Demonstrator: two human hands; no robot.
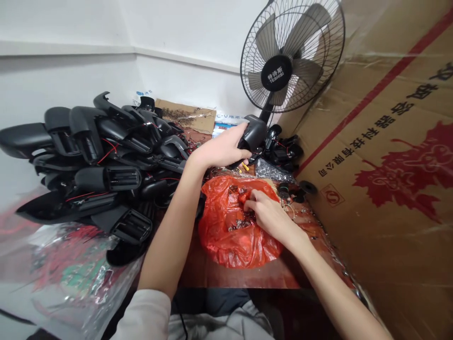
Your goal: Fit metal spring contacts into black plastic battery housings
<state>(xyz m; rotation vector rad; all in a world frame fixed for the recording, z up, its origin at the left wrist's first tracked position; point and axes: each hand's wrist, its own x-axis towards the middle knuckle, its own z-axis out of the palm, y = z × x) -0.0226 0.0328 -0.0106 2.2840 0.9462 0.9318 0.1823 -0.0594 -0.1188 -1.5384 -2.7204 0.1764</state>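
- Fingers of the left hand point(224, 147) are bent around a black housing point(255, 131) in the head view, the thumb low and the other fingers over its upper side; whether its underside rests on anything is hidden.
- The housing sits beyond the red bag point(244, 252), just below the fan point(276, 73). It looks like a hollow moulded shell, so I judge it light and stiff, with a smooth curved back that could slide under a loose grip. The broad body seems the surest hold; thin edges might crack if squeezed.
- The right hand point(271, 215) reaches into the red bag with fingertips drawn narrow above the small metal pieces point(239, 225). I cannot tell whether a piece is pinched there.
- Those pieces look hard, tiny and easy to scatter, best taken singly by fingertip. The bag is thin and crumpled, likely to give and cling, so its rim offers little support.
- To the left, a pile of housings point(122, 178) shows red wires point(110, 148); these look thin, and pulling on one could strain its joint. Each shell would be better taken by its body.
- Under the red bag is a brown table point(244, 279), with a cardboard box point(357, 198) at the right.
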